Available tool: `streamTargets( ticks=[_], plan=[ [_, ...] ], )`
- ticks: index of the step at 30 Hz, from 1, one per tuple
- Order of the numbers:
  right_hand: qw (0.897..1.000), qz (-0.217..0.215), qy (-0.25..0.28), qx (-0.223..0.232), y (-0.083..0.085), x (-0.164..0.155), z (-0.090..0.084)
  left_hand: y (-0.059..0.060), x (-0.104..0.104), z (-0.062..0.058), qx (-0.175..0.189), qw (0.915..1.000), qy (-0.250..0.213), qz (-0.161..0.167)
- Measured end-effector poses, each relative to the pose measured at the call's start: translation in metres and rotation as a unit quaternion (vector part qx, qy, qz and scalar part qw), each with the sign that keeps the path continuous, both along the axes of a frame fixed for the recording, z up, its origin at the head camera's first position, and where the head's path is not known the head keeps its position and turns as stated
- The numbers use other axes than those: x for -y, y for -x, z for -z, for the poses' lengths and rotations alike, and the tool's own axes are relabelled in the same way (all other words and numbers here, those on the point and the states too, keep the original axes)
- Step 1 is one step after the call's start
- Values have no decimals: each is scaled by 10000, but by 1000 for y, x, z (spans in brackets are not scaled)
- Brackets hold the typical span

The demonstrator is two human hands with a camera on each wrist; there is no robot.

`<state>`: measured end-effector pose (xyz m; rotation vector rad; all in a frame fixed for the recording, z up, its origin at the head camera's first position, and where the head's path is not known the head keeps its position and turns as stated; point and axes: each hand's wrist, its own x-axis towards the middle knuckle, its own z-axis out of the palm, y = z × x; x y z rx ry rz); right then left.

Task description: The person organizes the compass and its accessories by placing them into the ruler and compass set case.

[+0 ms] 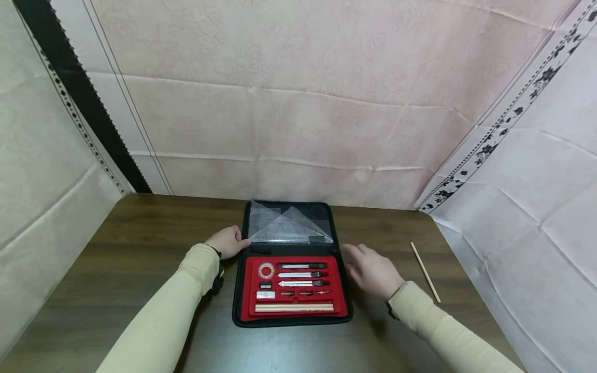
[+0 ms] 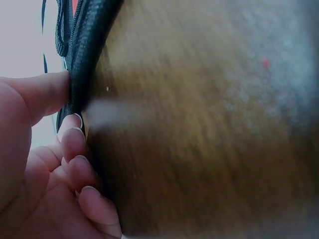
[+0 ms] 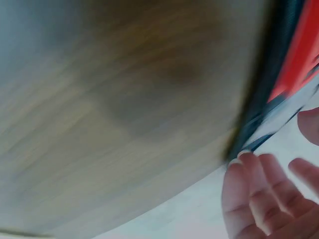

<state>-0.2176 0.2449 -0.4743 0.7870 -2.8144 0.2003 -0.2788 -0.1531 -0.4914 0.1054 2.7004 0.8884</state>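
Note:
A black zip case (image 1: 238, 290) of drawing instruments lies unfolded on the table. Its red tray (image 1: 338, 292) holds several compasses (image 1: 303, 283), a white ring (image 1: 266, 270), a sharpener (image 1: 265, 285), a white eraser (image 1: 265, 295) and wooden pencils (image 1: 294, 307). Clear set squares (image 1: 291, 228) lie in the lid half. My left hand (image 1: 226, 242) pinches the case's left edge near the fold, thumb on one side and curled fingers on the other. Along the opposite edge is my right hand (image 1: 373, 269), its fingers loosely bent, fingertips right at the border in the right wrist view.
A thin wooden stick (image 1: 425, 272) lies on the brown table (image 1: 140, 269), right of my right hand. Pale patterned cloth (image 1: 303, 129) hangs behind the table's far edge and along both sides.

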Motion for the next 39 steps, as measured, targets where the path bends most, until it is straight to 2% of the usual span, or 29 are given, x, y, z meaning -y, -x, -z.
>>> streamTargets(
  ticks=[4, 7, 10, 12, 16, 20, 28, 39],
  plan=[
    [9973, 732, -67, -82, 16, -37, 8, -1, 0, -2, -4, 10000, -7, -3],
    [9911, 1317, -182, 68, 23, -62, 11, -1, 0, -2, -25, 10000, -1, 5],
    [9786, 1982, -313, 451, 26, -85, 12, -1, 0, 0, -19, 10000, -21, 18],
    [9667, 2420, -374, 744, 26, -98, 13, 0, 0, 1, -15, 10000, -41, 38],
    [9477, 2942, -466, 1147, 25, -114, 13, 0, 0, 2, -20, 10000, -62, 60],
    [9392, 3151, -425, 1297, 23, -120, 12, 1, 0, 2, -51, 10000, -66, 37],
    [9285, 3369, -455, 1496, 22, -121, 7, 2, 1, 3, -85, 9999, -82, 13],
    [9344, 3272, -573, 1289, 21, -120, 11, 5, 2, 8, -3, 9999, -118, -52]
  ],
)
